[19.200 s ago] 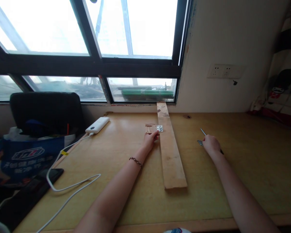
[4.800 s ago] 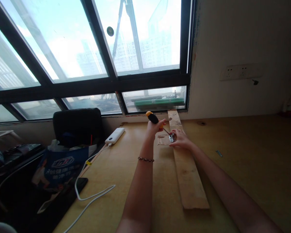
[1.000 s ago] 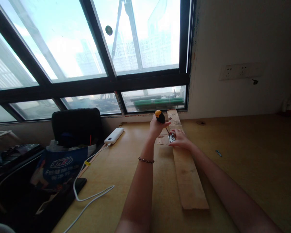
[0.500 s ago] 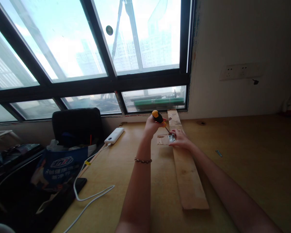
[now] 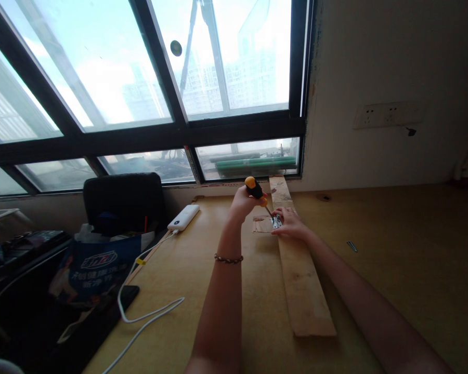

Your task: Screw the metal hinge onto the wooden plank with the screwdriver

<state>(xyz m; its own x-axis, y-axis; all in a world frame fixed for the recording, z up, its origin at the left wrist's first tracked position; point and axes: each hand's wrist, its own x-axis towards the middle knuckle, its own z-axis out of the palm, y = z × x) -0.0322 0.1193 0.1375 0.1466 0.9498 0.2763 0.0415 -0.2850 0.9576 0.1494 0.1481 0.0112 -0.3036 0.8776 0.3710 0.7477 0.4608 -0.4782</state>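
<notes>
My left hand [image 5: 244,201] is closed around a yellow and black screwdriver [image 5: 253,186]. Its shaft slants down to the right, and the tip meets a small silver metal hinge [image 5: 276,222]. My right hand [image 5: 292,223] grips that hinge from the right, thumb on the near side and fingers on the far side. Under the hinge lies a long wooden plank [image 5: 306,288], running from the window wall towards me. A short wooden piece [image 5: 260,224] sticks out to the plank's left, partly beneath the hinge. Whether a screw is under the tip is too small to tell.
Two screws [image 5: 351,246] lie on the wooden table [image 5: 393,291] at right. On the left edge is a white power bank [image 5: 184,217] with a white cable [image 5: 152,314]. A black chair [image 5: 122,200] and a blue bag [image 5: 97,270] stand beyond that edge.
The screwdriver's tip has shifted slightly on the hinge, and my left wrist has moved a little to the left. My right hand stays in place.
</notes>
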